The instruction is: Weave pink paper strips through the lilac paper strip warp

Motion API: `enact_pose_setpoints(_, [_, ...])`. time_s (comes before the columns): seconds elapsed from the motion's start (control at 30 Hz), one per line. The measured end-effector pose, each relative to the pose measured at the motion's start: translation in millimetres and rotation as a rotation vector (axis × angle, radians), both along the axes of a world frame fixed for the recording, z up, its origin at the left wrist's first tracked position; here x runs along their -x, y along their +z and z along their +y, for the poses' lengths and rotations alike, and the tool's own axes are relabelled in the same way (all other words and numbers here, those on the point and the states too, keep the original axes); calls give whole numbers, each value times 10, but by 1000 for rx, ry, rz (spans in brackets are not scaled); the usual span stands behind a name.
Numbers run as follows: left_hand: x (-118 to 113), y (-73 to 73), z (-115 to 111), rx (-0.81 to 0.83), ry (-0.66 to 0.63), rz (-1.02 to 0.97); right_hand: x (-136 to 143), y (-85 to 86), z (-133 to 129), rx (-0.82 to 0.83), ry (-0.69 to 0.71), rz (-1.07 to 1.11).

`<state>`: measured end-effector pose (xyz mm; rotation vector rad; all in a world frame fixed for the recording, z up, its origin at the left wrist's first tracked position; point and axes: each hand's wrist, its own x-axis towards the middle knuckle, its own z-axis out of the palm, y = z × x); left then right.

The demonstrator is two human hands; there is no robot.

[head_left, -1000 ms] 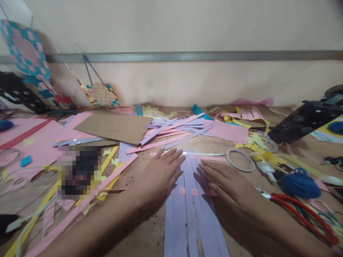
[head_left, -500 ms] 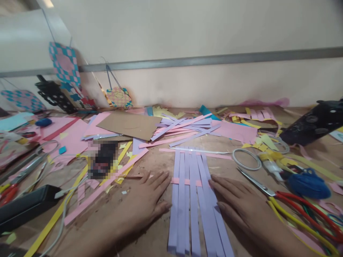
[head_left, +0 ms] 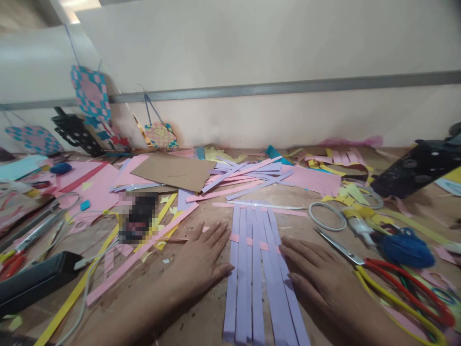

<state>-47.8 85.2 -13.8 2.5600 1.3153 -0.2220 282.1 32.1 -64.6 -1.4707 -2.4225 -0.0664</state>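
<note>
Your left hand (head_left: 201,262) and right hand (head_left: 322,271) lie flat, fingers wide; nudge the purple strips (head_left: 257,288) gently from both sides.

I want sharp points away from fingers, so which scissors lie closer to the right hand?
The scissors between the right hand and the blue yarn; the other pair lies far to the left, beyond the left hand.

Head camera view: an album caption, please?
Left hand and right hand flank lilac paper strips interlaced with a pink strip.
</note>
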Motion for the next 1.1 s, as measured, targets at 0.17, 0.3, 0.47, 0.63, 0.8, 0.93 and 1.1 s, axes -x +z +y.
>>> enact_pose_setpoints(0.17, [-228,133,-134,48,-103,-80,45,74,-25,4,31,26])
enact_pose_setpoints(0.3, [-434,-28,-256,113,-285,-257,52,101,-49,11,34,42])
enact_pose_setpoints(0.47, [-545,-224,-353,195,-427,-349,-15,28,-10,-47,72,13])
enact_pose_setpoints(0.63, [-527,-263,-356,152,-476,-344,-35,-48,37,-36,42,1])
enact_pose_setpoints(0.8, [-523,-275,-354,107,-489,-329,-9,-63,37,-36,2,11])
enact_pose_setpoints(0.93, [-519,-263,-360,76,-492,-328,43,10,31,-19,-7,13])
enact_pose_setpoints(1.1, [-513,-237,-362,80,-487,-347,119,68,113,-21,144,-9])
